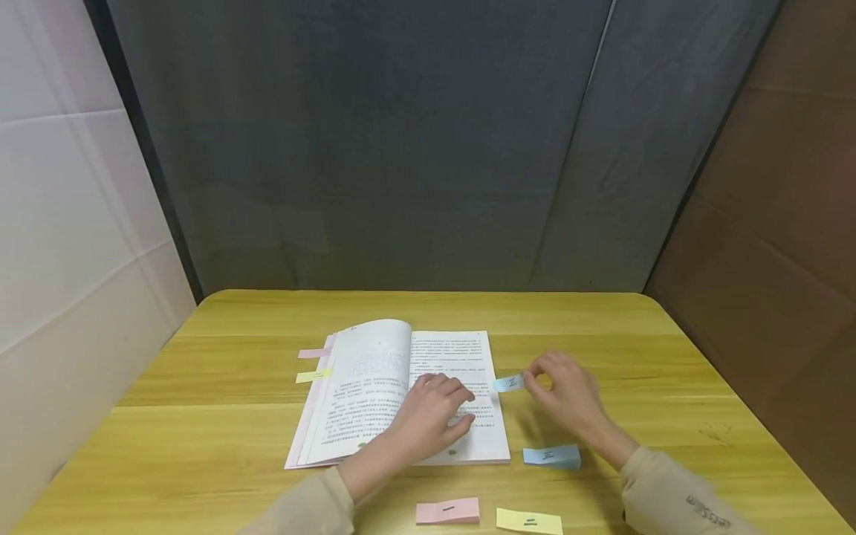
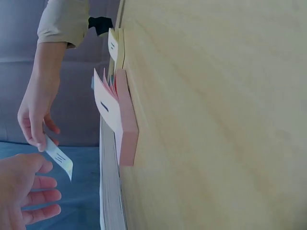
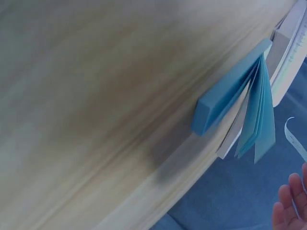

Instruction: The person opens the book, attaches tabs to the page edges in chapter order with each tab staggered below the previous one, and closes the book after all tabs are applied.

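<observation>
An open book [image 1: 451, 364] lies on the table with printed text on both pages, its left leaf bowed upward near the spine. My left hand [image 1: 431, 412] is over the right page, fingers loosely spread. Just past that page's right edge, my right hand [image 1: 565, 390] pinches a blue sticky note [image 1: 508, 383] between thumb and fingertips. Dark marks show on the note, and its free end points at the page. The left wrist view shows this note [image 2: 60, 158] curling at its tip, close to my left fingers [image 2: 43, 197].
A pink tab [image 1: 312, 354] and a yellow tab [image 1: 312, 376] stick out from the book's left side. Nearer me lie a blue note pad [image 1: 551, 456], a pink pad [image 1: 448, 511] and a yellow pad [image 1: 528, 521]. The blue pad's upper sheets [image 3: 259, 115] fan out.
</observation>
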Demonstrator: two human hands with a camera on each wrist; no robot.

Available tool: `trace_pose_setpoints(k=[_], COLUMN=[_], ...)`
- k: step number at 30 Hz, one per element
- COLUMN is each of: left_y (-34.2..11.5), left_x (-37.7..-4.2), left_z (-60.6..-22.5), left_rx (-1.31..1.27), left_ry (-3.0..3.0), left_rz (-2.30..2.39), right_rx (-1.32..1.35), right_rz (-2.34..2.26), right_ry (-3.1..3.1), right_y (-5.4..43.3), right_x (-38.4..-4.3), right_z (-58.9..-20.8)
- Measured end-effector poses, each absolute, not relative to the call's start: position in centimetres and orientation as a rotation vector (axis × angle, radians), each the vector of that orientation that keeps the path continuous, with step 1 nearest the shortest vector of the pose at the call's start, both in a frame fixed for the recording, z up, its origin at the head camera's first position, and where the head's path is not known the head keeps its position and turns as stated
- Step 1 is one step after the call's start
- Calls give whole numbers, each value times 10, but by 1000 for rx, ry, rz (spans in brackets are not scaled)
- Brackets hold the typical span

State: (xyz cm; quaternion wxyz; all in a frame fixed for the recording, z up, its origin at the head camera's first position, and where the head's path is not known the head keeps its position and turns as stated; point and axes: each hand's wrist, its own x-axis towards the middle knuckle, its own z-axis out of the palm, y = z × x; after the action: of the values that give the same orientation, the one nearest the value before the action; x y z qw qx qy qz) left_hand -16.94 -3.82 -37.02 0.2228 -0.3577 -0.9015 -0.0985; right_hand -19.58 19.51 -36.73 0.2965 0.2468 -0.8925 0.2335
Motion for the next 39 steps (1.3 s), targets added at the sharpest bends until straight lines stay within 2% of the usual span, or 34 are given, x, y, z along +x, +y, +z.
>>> trace_pose_setpoints(k=[18, 39], left_y=[-19, -2], left_x=[-171, -171], left_z=[-382, -391], left_rx=[-1031, -1096], left_ry=[-2631, -2742], left_rz=[-105, 38], right_rx=[501, 485], right_rz=[630, 595], right_ry=[-2549, -2631], right_y=[186, 183], right_x=[-189, -186], right_z=[-379, -380])
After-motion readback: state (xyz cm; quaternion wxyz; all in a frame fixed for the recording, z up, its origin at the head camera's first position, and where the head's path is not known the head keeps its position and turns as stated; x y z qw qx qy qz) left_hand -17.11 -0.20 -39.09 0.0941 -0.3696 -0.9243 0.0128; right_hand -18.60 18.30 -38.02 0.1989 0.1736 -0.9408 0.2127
